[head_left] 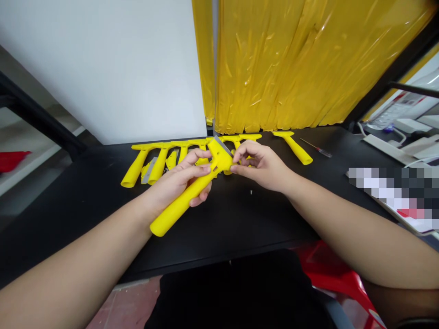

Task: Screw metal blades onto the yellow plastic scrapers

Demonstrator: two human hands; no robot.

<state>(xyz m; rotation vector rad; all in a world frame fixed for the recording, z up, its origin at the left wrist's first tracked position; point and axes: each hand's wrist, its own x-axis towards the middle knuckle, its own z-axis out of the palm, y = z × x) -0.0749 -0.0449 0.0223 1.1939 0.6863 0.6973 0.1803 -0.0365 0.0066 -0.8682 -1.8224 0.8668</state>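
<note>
A yellow scraper (183,201) with a round handle is held above the black table, its head tilted up and away from me. My left hand (187,176) is wrapped round the upper handle. At the head, a grey metal blade (222,146) shows along the edge. My right hand (259,164) pinches the right end of the head with thumb and fingers. Behind both hands, several yellow scraper handles (137,169) lie in a row, partly hidden by them. Among these are yellow pieces and a loose grey blade (149,170). A small screw (251,192) is on the table below my right hand.
Another yellow scraper handle (297,148) lies to the right, beside a screwdriver (317,148). A white panel (137,68) and yellow plastic sheeting (291,68) stand along the black table's (240,224) back. A plastic bottle (394,112) and white boxes are at far right.
</note>
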